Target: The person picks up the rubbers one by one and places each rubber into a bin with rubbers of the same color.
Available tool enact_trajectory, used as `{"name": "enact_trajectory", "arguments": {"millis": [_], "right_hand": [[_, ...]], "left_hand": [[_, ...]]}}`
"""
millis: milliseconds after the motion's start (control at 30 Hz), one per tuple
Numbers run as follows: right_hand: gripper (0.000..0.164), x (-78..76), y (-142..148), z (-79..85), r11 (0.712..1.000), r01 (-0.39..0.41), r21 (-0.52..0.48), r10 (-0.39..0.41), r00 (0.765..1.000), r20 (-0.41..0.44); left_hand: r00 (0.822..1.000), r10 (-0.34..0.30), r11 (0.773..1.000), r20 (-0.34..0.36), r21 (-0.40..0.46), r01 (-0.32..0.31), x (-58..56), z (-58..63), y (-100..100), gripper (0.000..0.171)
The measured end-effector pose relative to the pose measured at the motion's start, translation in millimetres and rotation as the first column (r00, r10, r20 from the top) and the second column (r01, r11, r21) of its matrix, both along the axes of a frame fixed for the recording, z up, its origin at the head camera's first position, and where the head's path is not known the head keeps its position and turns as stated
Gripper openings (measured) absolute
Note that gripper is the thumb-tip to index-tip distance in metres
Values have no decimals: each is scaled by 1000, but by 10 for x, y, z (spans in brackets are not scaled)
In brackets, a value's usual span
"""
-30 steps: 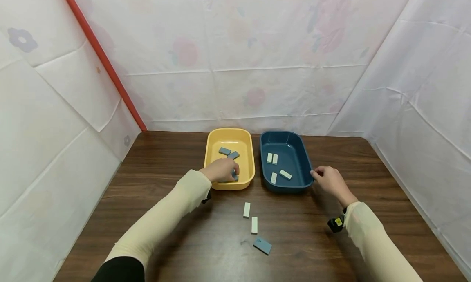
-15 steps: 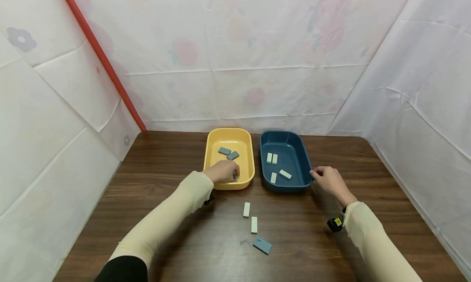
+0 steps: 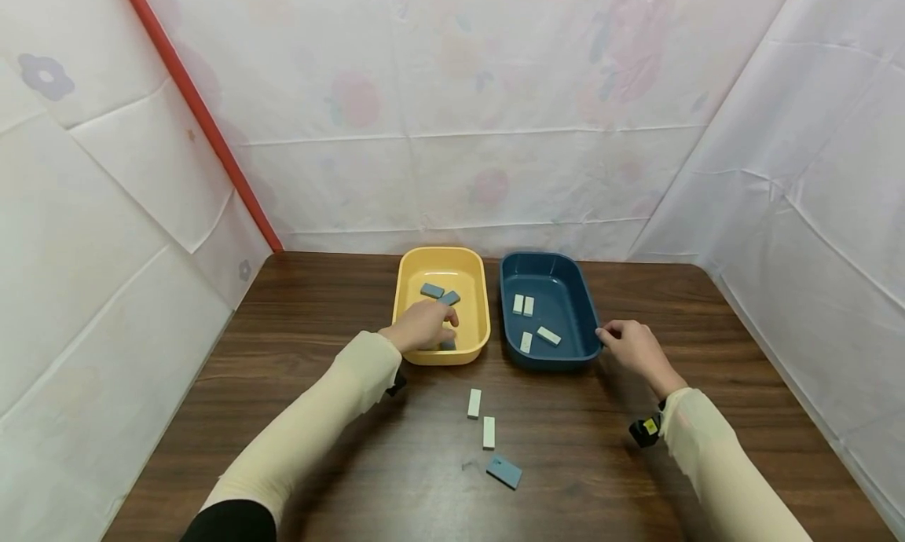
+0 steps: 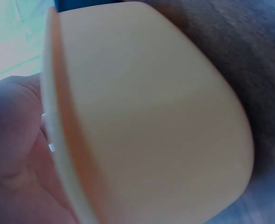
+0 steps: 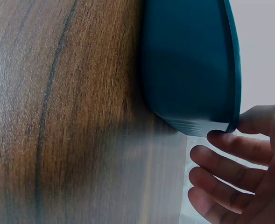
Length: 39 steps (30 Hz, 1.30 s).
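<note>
In the head view my left hand [image 3: 423,325] is over the near part of the yellow tray [image 3: 481,291], thumb and forefinger apart. Just under its fingertips a blue-grey tile [image 3: 448,344] lies partly hidden in the tray. Two more such tiles lie farther back, one of them a blue-grey tile [image 3: 432,290] at the left. The tray's outer wall [image 4: 151,112] blocks most of the left wrist view. My right hand [image 3: 636,350] pinches the near right rim of the dark blue tray [image 5: 188,60] between thumb and forefinger, its other fingers loosely bent below.
Several white tiles, among them a white tile [image 3: 547,335], lie in the blue tray. On the wooden table [image 3: 396,471] in front are two white tiles, the farther white tile [image 3: 474,404] and the nearer white tile [image 3: 489,433], plus a blue-grey tile [image 3: 504,472]. White sheeting surrounds the table.
My left hand tilted the blue-grey tile in the yellow tray, then parted its fingers and drew slightly back left, leaving the tile below. The right hand stays on the blue tray's rim.
</note>
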State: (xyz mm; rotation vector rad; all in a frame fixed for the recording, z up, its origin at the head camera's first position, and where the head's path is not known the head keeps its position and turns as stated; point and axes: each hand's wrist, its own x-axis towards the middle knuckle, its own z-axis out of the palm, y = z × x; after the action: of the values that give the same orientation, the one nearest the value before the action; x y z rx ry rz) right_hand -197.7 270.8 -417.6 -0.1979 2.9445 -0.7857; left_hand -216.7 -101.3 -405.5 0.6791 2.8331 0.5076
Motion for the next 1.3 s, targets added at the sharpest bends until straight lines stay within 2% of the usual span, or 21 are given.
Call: {"name": "enact_trajectory", "arguments": {"millis": [333, 633, 800, 1000, 1300], "right_hand": [[36, 2, 5, -10, 1000, 11, -20, -12, 1000, -9], [35, 7, 32, 3, 1000, 13, -25, -13, 1000, -22], [35, 24, 47, -9, 999, 19, -30, -20, 1000, -19], [33, 39, 47, -26, 999, 24, -44, -26, 999, -30], [32, 55, 47, -1, 998, 35, -45, -36, 999, -27]], "left_hand": [[992, 119, 991, -31, 56, -117, 71, 236, -74, 36], [979, 165, 983, -119, 94, -155, 183, 405, -168, 34], [964, 210, 975, -164, 114, -193, 226, 417, -234, 31], [940, 295, 950, -172, 159, -269, 295, 387, -348, 32], [913, 371, 924, -170, 169, -343, 332, 228, -546, 43]]}}
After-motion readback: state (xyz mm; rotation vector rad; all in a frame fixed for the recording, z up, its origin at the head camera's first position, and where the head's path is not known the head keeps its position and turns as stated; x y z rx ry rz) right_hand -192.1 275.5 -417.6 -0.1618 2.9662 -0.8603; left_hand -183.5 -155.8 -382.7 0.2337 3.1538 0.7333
